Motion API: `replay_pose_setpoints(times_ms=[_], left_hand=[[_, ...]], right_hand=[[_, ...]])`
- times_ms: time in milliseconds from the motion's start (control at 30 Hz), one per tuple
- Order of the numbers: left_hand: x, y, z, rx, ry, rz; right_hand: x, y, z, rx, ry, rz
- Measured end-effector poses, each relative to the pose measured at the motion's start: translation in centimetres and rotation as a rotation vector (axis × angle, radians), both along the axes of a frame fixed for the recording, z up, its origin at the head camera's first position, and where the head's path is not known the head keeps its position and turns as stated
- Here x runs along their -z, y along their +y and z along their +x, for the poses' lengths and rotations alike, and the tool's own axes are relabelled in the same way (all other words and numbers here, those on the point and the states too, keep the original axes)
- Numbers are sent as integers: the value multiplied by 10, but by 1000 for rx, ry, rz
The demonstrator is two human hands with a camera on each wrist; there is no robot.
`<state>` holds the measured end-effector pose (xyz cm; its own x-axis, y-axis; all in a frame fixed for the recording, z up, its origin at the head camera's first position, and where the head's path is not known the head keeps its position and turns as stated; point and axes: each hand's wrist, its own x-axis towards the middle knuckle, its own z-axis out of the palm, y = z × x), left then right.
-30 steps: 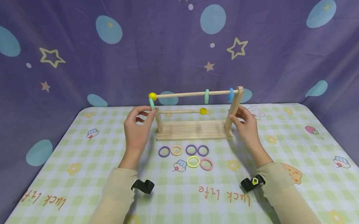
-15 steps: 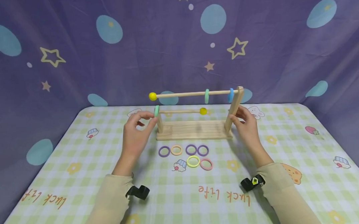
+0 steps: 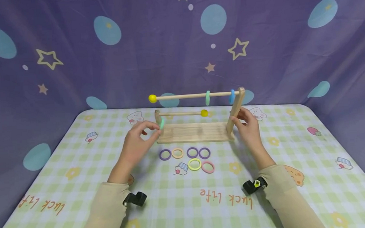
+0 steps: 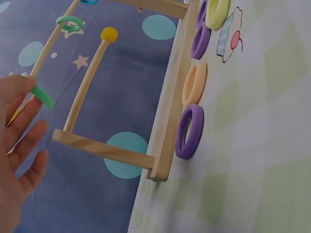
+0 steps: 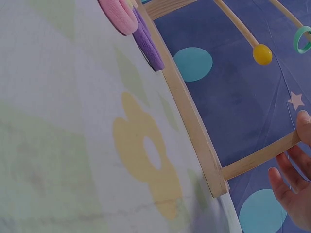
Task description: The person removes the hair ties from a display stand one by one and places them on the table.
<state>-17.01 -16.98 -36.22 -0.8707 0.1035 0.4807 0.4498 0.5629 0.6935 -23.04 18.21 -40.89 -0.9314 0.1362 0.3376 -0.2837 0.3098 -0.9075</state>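
Note:
My left hand (image 3: 136, 141) pinches a mint-green hair tie (image 3: 162, 124) between thumb and fingertips, beside the left post of a wooden rack (image 3: 198, 132). Thumb and fingers of my right hand (image 3: 248, 128) grip the tall right post (image 3: 237, 108). The upper rod (image 3: 181, 96) ends in a yellow ball (image 3: 152, 98) and carries another mint-green hair tie (image 3: 207, 98) and a blue hair tie (image 3: 232, 97). A shorter lower rod (image 3: 180, 113) extends from the left post to its own yellow ball (image 3: 204, 113); no tie shows on it.
Several hair ties lie on the checked tablecloth before the rack: purple ones (image 3: 165, 155), an orange one (image 3: 177, 153), a yellow one (image 3: 194, 164) and a pink one (image 3: 208, 167). A purple patterned curtain (image 3: 168, 60) hangs behind the table.
My left hand has brought its green hair tie down from the upper rod's ball end, past the top of the left post. The right hand keeps its grip on the right post.

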Motion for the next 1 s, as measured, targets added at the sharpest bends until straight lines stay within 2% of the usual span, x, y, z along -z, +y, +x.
replay_pose_setpoints(times_ms=[167,400,800,1000], left_hand=[[1,-1,0,64,-85,-66],[1,0,2,121,-180,-168],[12,5,1,244,-273,-252],[16,9,1,307,-299,-297]], right_hand=[[-1,-2,0,-4,-17,-29],[-2,-2,1,-5,-21,-33],[-2,-1,1,-3,-6,-12],[-2,0,2,-6,-13,-17]])
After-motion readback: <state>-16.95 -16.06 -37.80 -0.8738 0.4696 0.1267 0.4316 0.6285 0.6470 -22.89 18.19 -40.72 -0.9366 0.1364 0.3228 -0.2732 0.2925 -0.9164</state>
